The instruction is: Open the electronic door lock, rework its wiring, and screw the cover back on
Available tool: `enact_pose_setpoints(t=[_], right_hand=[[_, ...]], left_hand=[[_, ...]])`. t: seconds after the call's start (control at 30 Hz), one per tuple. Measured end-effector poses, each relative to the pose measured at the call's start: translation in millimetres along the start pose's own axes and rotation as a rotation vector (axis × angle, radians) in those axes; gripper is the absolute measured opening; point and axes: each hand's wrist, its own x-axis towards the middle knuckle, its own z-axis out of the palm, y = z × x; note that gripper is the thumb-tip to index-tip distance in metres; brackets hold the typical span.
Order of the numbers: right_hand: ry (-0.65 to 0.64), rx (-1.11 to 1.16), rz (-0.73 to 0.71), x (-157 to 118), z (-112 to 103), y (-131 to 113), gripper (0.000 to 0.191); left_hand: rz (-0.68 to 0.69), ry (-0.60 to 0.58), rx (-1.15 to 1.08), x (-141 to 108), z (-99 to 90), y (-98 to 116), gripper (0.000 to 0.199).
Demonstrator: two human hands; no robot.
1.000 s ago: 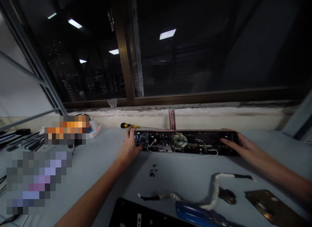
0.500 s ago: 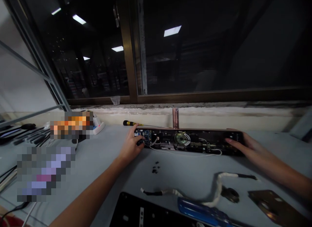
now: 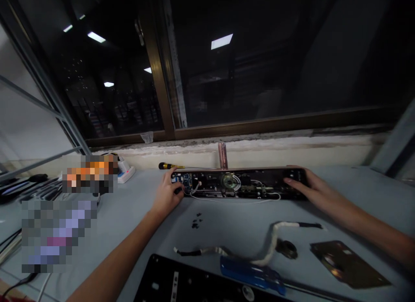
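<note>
A long black open housing (image 3: 207, 185) lies near the back of the grey table, with a blue circuit board (image 3: 186, 180), a round clear part (image 3: 229, 181) and thin white wires inside. My left hand (image 3: 167, 193) grips its left end, thumb at the circuit board. Around the right end is my right hand (image 3: 308, 185), thumb on top and the other fingers mostly hidden behind. A yellow-and-black screwdriver (image 3: 167, 166) lies behind the housing, beside a copper-coloured cylinder (image 3: 222, 155).
Small black screws (image 3: 196, 221) lie in front of the housing. Nearer are a wrapped cable (image 3: 275, 237), a blue-handled screwdriver (image 3: 249, 272), a dark ring (image 3: 288, 249), a metal plate (image 3: 350, 264) and a black panel (image 3: 181, 280). A power strip (image 3: 126, 174) stands left.
The camera view has shifted, so the table items appear farther left. Both hands keep their hold on the housing, with no clear movement of it over the table.
</note>
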Motion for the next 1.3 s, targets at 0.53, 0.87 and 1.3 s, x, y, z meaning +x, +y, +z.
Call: enact_pose_setpoints(t=[0.53, 0.87, 1.3], right_hand=[[-0.011, 0.010, -0.029, -4.9, -0.3, -12.8, 0.048], [-0.027, 0.016, -0.024, -3.9, -0.4, -8.7, 0.050], [-0.053, 0.025, -0.023, -5.5, -2.6, -9.5, 0.049]], left_hand=[[0.124, -0.125, 0.143, 6.2, -10.9, -3.6, 0.016], [-0.006, -0.071, 0.165, 7.7, -5.0, 8.6, 0.009], [0.075, -0.001, 0.022, 8.0, 4.5, -8.6, 0.005]])
